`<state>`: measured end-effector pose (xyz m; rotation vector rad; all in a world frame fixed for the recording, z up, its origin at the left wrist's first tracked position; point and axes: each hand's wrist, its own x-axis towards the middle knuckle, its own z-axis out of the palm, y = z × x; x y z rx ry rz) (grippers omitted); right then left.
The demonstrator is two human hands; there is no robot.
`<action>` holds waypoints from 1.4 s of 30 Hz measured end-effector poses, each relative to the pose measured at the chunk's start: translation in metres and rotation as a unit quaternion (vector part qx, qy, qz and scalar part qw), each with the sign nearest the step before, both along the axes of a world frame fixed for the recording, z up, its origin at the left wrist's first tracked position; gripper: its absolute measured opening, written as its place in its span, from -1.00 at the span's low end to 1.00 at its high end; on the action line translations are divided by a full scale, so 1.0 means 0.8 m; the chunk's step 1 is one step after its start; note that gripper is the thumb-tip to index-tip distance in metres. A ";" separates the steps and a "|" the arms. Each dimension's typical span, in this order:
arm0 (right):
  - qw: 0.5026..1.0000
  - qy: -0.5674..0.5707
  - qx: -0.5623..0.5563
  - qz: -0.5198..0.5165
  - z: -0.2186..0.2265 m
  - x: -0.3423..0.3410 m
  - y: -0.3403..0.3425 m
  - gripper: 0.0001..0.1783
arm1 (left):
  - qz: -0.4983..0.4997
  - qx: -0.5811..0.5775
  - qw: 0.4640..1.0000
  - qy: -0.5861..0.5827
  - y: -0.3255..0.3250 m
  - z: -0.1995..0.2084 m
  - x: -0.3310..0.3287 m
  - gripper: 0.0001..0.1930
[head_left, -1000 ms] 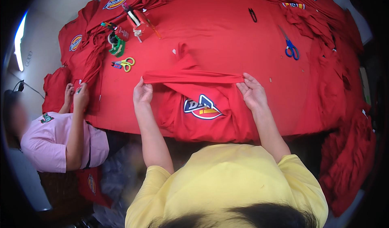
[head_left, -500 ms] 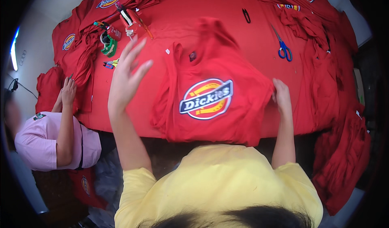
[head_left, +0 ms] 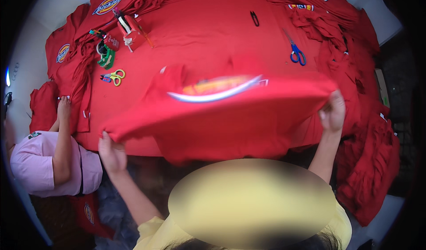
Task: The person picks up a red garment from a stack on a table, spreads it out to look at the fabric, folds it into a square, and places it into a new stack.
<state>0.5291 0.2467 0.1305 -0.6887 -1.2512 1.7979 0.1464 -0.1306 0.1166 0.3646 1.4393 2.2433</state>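
Note:
A red T-shirt [head_left: 222, 121] is stretched sideways between my two hands at the table's near edge. Its printed front badge, in white, yellow and blue, is tilted away and smeared by motion. At the left, my left hand [head_left: 112, 152] is closed on one edge of the shirt, fingertips pinching the cloth. On the other side my right hand [head_left: 333, 111] grips the opposite edge, raised a little higher. The cloth between them sags toward my body, its lower part hanging over the table edge.
On the red-covered table [head_left: 213, 32] lie yellow-handled scissors [head_left: 116, 77], blue-handled scissors [head_left: 297, 54] and black thread snips [head_left: 254, 18]. A green tape dispenser [head_left: 106, 59] stands by a red holder [head_left: 131, 30]. Red shirts [head_left: 364, 161] pile at the right. A co-worker in pink [head_left: 55, 163] handles red cloth at the left.
My left hand came down from the air and took hold of the shirt's left edge. The shirt is now pulled wide and tipped, and my right hand moved outward with its edge.

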 end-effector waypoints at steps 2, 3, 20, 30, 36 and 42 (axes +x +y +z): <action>0.997 -0.013 0.032 0.073 0.007 -0.023 0.056 -0.79 | -0.038 -0.067 0.997 -0.001 0.025 0.013 -0.037 -0.59; 0.993 -0.022 0.047 0.109 0.014 -0.039 0.095 -0.79 | -0.077 -0.086 0.993 0.008 0.046 0.023 -0.071 -0.63; 0.958 -0.232 0.135 -0.104 -0.083 0.033 -0.043 -0.70 | -0.058 -0.286 0.933 0.212 0.044 -0.062 -0.057 -0.44; 0.772 -0.547 0.241 -0.216 -0.198 0.028 -0.082 -0.46 | -0.021 -0.536 0.708 0.460 0.005 -0.170 0.006 -0.52; 0.984 -0.053 0.015 -0.167 -0.086 0.059 -0.038 -0.60 | -0.006 -0.040 0.993 0.115 0.029 -0.069 -0.047 -0.65; 0.932 0.103 0.153 -0.312 0.068 0.182 -0.063 -0.49 | 0.037 0.027 0.982 0.184 0.101 0.054 0.018 -0.67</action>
